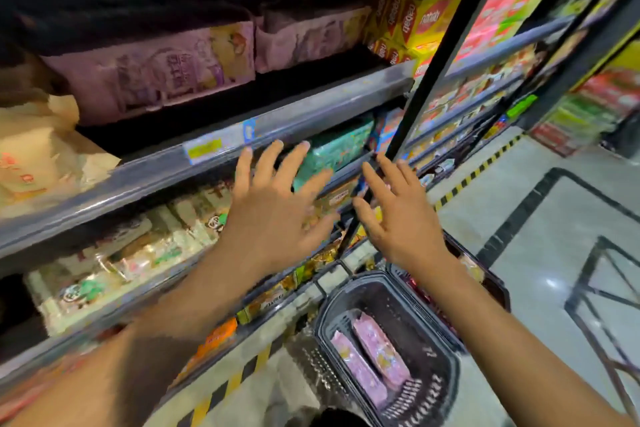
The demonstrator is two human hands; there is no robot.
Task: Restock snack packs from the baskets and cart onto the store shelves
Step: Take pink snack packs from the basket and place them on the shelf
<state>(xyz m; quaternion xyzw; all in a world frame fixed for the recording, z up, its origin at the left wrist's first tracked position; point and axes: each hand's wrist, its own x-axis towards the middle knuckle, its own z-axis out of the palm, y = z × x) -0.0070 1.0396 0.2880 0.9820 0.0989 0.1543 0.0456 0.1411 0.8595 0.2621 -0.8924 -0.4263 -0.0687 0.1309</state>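
Both arms reach forward and up from the near edge toward the shelving, palms turned away, backs of the hands toward the camera. Left hand (273, 198): fingers straight and fanned, holding nothing, raised in front of the second shelf rail (145, 170), fingertips level with the yellow price tag (204, 149) and just short of a teal snack pack (332, 146) on the shelf behind; whether they touch it cannot be told, the picture is smeared with motion. Right hand (398, 215): also spread and empty, fingers straight, set just right of the left hand, in front of the black upright post (440, 48) that divides the shelf bays. The two hands sit side by side with a narrow gap, not touching. Below the right forearm, on the floor near the shelf base, a black basket (446, 371) holds two pink snack packs (374, 354) lying side by side lengthwise. A second dark basket (491, 284) sits just beyond it, mostly hidden by the right wrist. Upper shelf: pale purple bags (173, 69) at left, yellow boxes (415, 17) farther right. Lower shelf, left: clear-wrapped packs with green print (114, 263). Yellow-and-black striped tape (239, 381) runs along the floor at the shelf foot.
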